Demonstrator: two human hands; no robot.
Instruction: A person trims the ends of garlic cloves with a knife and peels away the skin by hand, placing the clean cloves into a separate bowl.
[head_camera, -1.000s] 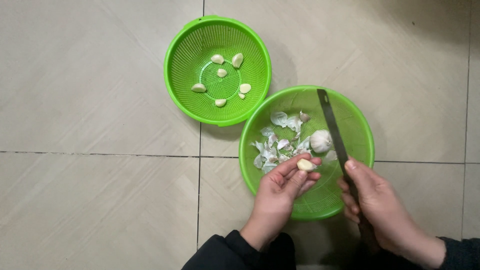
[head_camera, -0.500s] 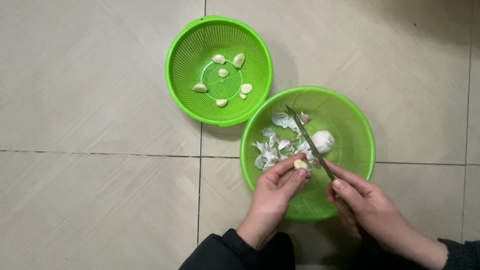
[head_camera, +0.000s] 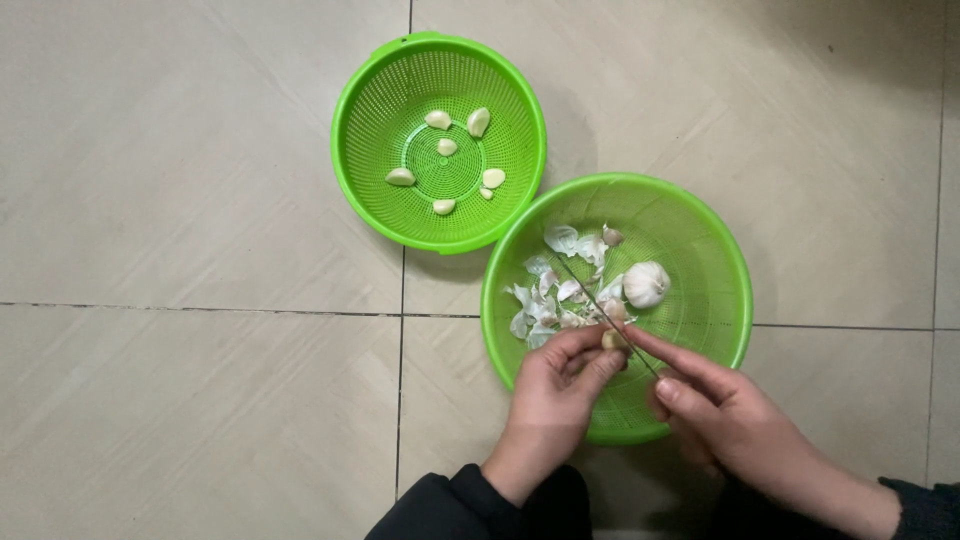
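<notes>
Garlic clove, small and pale, sits pinched between the thumb and fingertips of the left hand, held just above the near inner wall of the larger green colander. The left grip is clenched on the clove. The right hand grasps a knife by its handle, index finger stretched forward along it, and the thin blade now meets the clove where the fingers hold it.

A second ago the knife lay out to the right, pointing up across the far rim of the colander, well apart from the clove. Half a second ago it had swung in toward the left hand. Now the blade is angled sharply to the upper left and touches the clove, so the cutting or peeling of this clove seems to be under way rather than being prepared.

Inside the same colander lie a heap of papery garlic skins and a whole white garlic bulb, just beside the blade's far end. A smaller green colander stands touching it at the upper left, on the tiled floor, and holds several peeled cloves, unchanged in number over the last second.
</notes>
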